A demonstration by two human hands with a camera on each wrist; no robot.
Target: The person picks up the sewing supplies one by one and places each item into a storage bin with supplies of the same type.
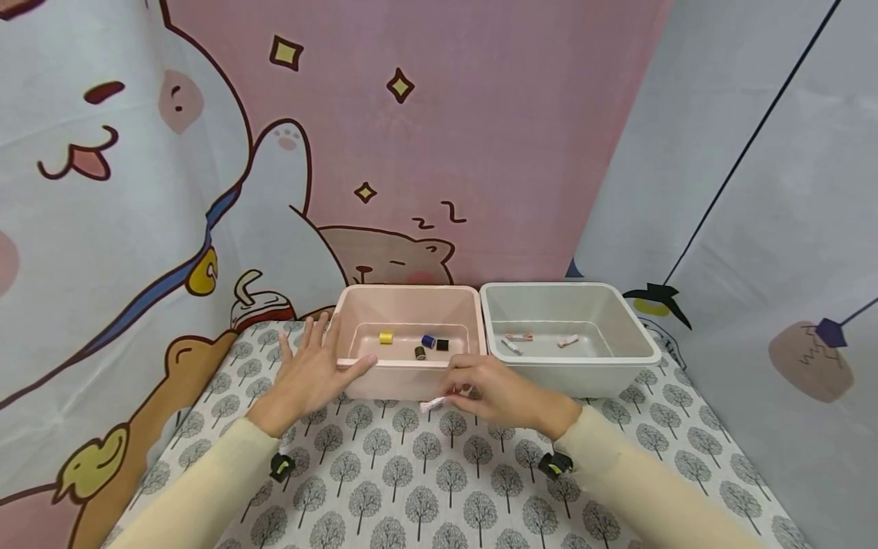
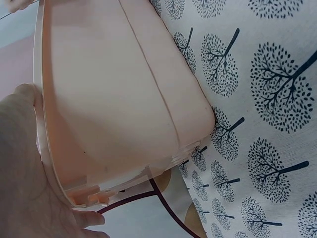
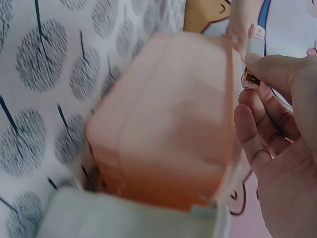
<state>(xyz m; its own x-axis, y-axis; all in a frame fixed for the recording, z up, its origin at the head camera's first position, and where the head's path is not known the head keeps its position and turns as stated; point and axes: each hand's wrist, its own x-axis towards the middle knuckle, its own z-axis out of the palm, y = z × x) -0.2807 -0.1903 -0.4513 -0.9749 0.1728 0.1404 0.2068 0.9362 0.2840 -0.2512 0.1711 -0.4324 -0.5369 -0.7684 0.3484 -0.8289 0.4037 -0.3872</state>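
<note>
My right hand (image 1: pixel 495 390) pinches a small folded measuring tape (image 3: pixel 255 40) between thumb and fingers, in front of the pink bin (image 1: pixel 391 381). Numbers and a metal end show on the tape in the right wrist view. My left hand (image 1: pixel 305 381) rests at the bin's left front corner, fingers spread and mostly straight, thumb along the rim. Inside the pink bin lie several thread spools: yellow (image 1: pixel 386 338), blue (image 1: pixel 428 341), black (image 1: pixel 442 345) and dark green (image 1: pixel 420 354).
Right beside the pink bin stands a pale grey bin (image 1: pixel 583 375) holding folded measuring tapes (image 1: pixel 568 341). A tree-patterned cloth (image 1: pixel 411 473) covers the table. Printed cartoon curtains (image 1: pixel 494 137) hang behind and at both sides.
</note>
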